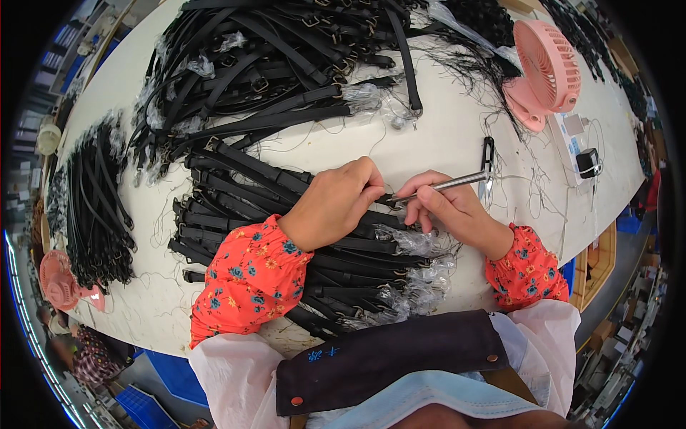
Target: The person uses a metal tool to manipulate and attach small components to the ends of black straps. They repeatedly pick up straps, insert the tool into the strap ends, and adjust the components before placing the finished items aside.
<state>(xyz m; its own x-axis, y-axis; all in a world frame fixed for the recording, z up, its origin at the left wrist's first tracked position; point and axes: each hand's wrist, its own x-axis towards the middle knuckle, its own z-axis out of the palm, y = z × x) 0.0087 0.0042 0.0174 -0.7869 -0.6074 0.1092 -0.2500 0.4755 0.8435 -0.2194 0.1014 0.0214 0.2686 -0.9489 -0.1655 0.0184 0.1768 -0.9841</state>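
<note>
My left hand [336, 200] is closed in a pinch on the end of a black strap [387, 201]. My right hand [446, 209] grips a slim silver metal tool that looks like tweezers [454, 183], its tip reaching that strap end between my hands. Beneath both hands lies a row of black buckled straps [250, 171], their buckle ends to the left. Clear plastic wrap [418, 286] covers many of their right ends. My fingers partly hide the worked strap.
A heap of black straps [286, 57] spreads across the far side, and another bundle [93, 204] lies left. A pink fan [547, 68] stands far right, near a black pen-like tool [487, 157] and a black plug [589, 163]. Loose threads litter the white table [457, 143].
</note>
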